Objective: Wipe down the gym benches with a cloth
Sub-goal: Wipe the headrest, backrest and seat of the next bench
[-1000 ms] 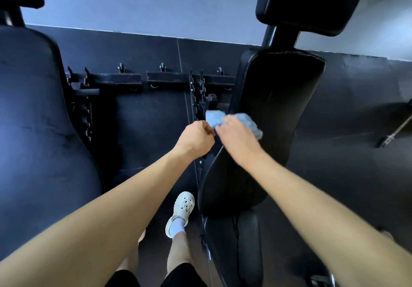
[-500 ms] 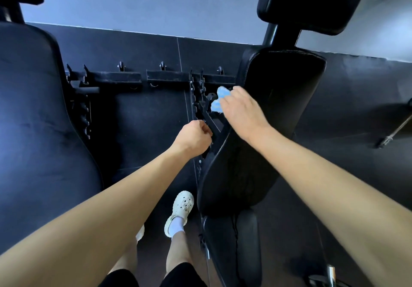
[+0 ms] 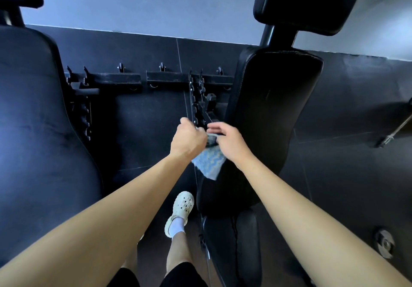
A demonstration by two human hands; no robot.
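A: Which step is in hand?

B: A regrip is judged to be under way, not a wiping stroke. The cloth (image 3: 209,163) is gathered between the hands at the left edge of the back pad (image 3: 274,113).

A: And the fingers?

B: The left hand (image 3: 188,140) is clenched, with the cloth's upper edge apparently caught in it. The right hand (image 3: 231,145) is laid over that edge, fingers fairly straight. Whether anything is pinched beneath cannot be told.

A: How is the cloth lying?

B: It is hung from the hands, its long axis run down towards the seat pad (image 3: 242,242), free corner lowest. The back pad's long axis is run away towards the wall (image 3: 145,3).

A: What is called for next?

B: One firm hold, the cloth flattened against the pad, then long strokes along it.
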